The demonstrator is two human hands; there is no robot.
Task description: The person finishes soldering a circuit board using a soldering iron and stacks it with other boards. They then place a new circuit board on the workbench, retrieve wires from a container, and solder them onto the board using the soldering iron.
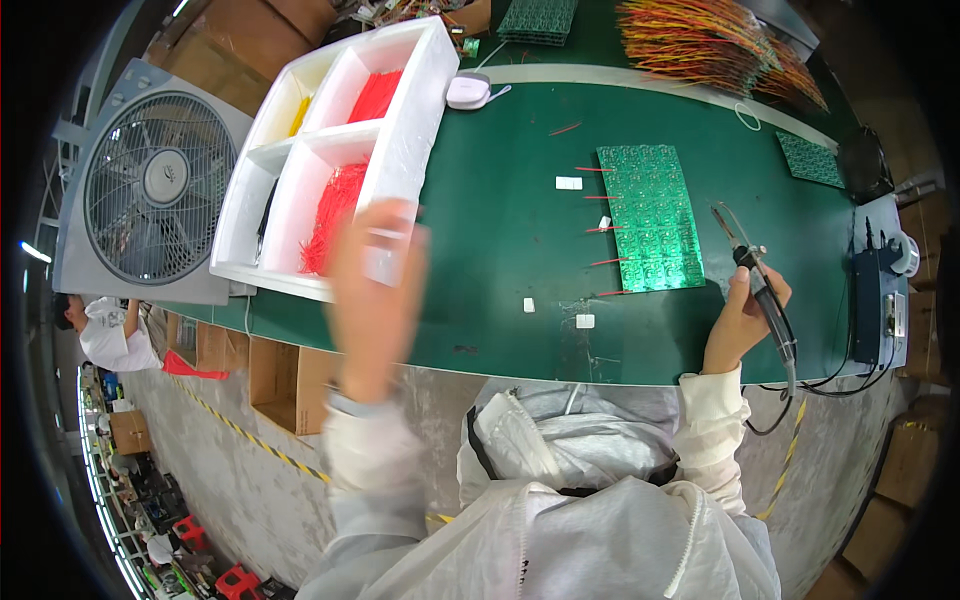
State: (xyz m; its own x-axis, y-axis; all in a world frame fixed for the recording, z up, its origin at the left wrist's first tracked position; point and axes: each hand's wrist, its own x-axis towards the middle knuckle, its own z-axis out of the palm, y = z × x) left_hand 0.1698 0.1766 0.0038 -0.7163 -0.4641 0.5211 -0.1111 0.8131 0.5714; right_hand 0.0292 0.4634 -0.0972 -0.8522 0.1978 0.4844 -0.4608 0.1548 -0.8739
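My right hand [738, 322] is closed around a black-handled soldering iron [769, 306], its tip pointing up and left. Just left of that tip lies a green panel of small circuit boards [655, 220]. Several short red wires stick out from the panel's left edge. My left hand [378, 300], smeared by motion, is over the near right corner of a white foam box [408, 130]. Pale wrappings show on its fingers, but whether it holds a wire cannot be made out. Red wires [336, 210] fill the box's near right compartment, beside the hand.
A grey box fan [165, 180] stands left of the foam box. A white case [468, 92] lies beyond it. Bundled orange-yellow wires [700, 45] and more boards [811, 160] lie at the back. At the right sits a blue soldering station [872, 305], its cable looping below the table edge.
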